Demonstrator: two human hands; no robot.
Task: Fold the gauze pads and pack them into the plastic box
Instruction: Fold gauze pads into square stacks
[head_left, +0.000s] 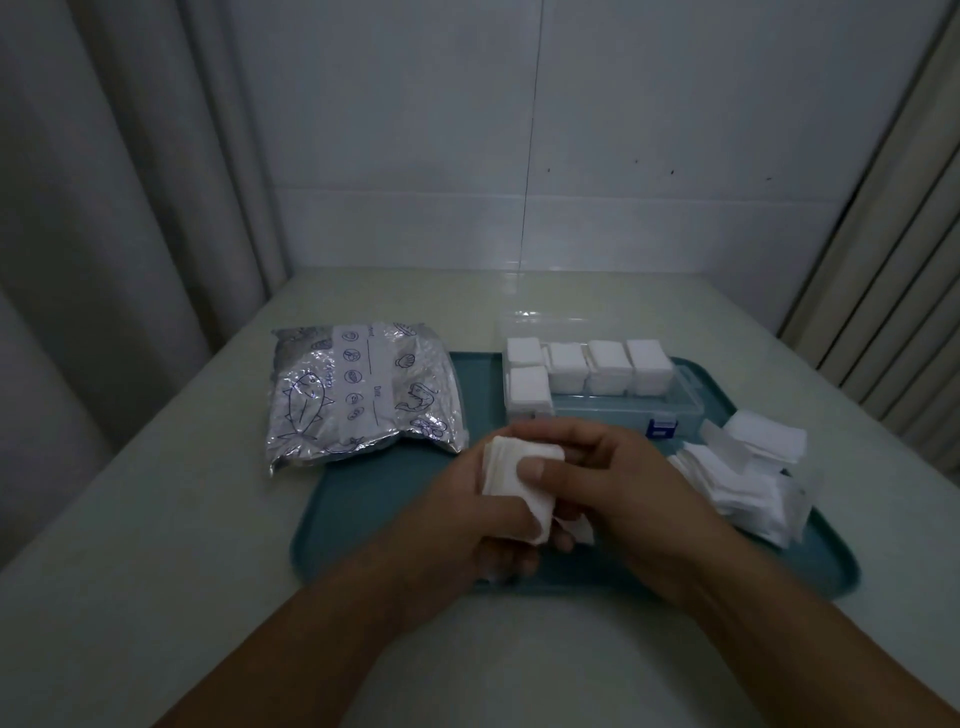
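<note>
White folded gauze pad (519, 480) was gripped by both left hand (470, 525) and right hand (618, 486) over teal tray (363, 499).

Soft, matt white gauze pads (737, 483) lie heaped at right of frame on a smooth teal plastic tray (374, 499). Centre right, a clear glossy plastic box (675, 408) holds folded gauze. Centre left, a crinkled, shiny silver foil bag (358, 395) on a smooth pale tabletop (156, 519)
</note>
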